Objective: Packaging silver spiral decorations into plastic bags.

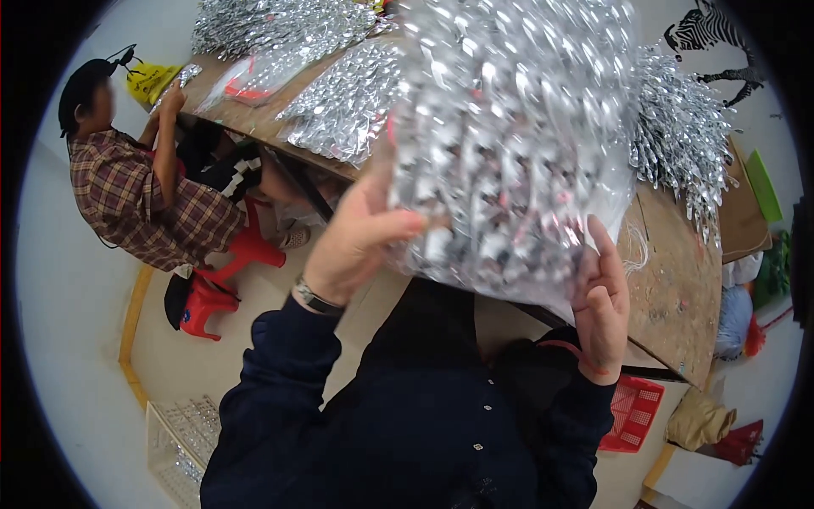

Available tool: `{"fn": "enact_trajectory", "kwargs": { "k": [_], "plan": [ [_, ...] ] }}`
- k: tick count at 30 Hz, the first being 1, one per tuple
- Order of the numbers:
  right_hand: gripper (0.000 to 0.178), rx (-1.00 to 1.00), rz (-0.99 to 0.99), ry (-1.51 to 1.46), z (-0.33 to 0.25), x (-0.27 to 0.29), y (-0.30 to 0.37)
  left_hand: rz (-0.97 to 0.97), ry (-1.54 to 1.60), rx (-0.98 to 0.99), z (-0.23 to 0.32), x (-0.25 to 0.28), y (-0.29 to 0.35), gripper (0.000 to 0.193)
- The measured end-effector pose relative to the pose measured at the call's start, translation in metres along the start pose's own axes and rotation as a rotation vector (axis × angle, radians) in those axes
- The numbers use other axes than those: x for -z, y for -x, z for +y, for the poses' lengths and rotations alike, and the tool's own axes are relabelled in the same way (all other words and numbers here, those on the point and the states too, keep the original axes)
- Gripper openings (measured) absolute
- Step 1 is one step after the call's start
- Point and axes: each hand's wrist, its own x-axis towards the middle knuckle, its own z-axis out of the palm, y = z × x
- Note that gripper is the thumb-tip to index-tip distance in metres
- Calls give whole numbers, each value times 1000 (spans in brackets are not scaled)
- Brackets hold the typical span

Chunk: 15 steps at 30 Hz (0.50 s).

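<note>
A clear plastic bag (509, 170) packed with shiny silver foil strands is held up in front of me, blurred by motion. My left hand (354, 236) grips its lower left edge, thumb across the front and the other fingers out of sight behind. At the lower right corner, my right hand (604, 318) has its fingers bent around the plastic. Behind the bag, silver strands lie in a pile (343, 97) on the wooden table (670, 280), and another silver bunch (678, 136) hangs toward the right.
To the left a person in a plaid shirt (144, 195) sits at the table, handling a small silver piece. Red stools (208, 301) stand on the floor there. A red basket (632, 411) is under the table at right, and a pale crate (174, 450) is at lower left.
</note>
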Motion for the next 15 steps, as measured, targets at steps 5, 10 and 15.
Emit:
{"fn": "enact_trajectory", "kwargs": {
  "k": [5,10,15],
  "plan": [
    [52,-149,-20,142,4,0,3,79,-47,-225,54,71,-19,57],
    [41,-183,25,256,11,4,7,187,-281,-266,109,157,-61,52],
    [36,-240,54,285,18,8,12,410,-413,-193,123,206,-78,47]
  ]
}}
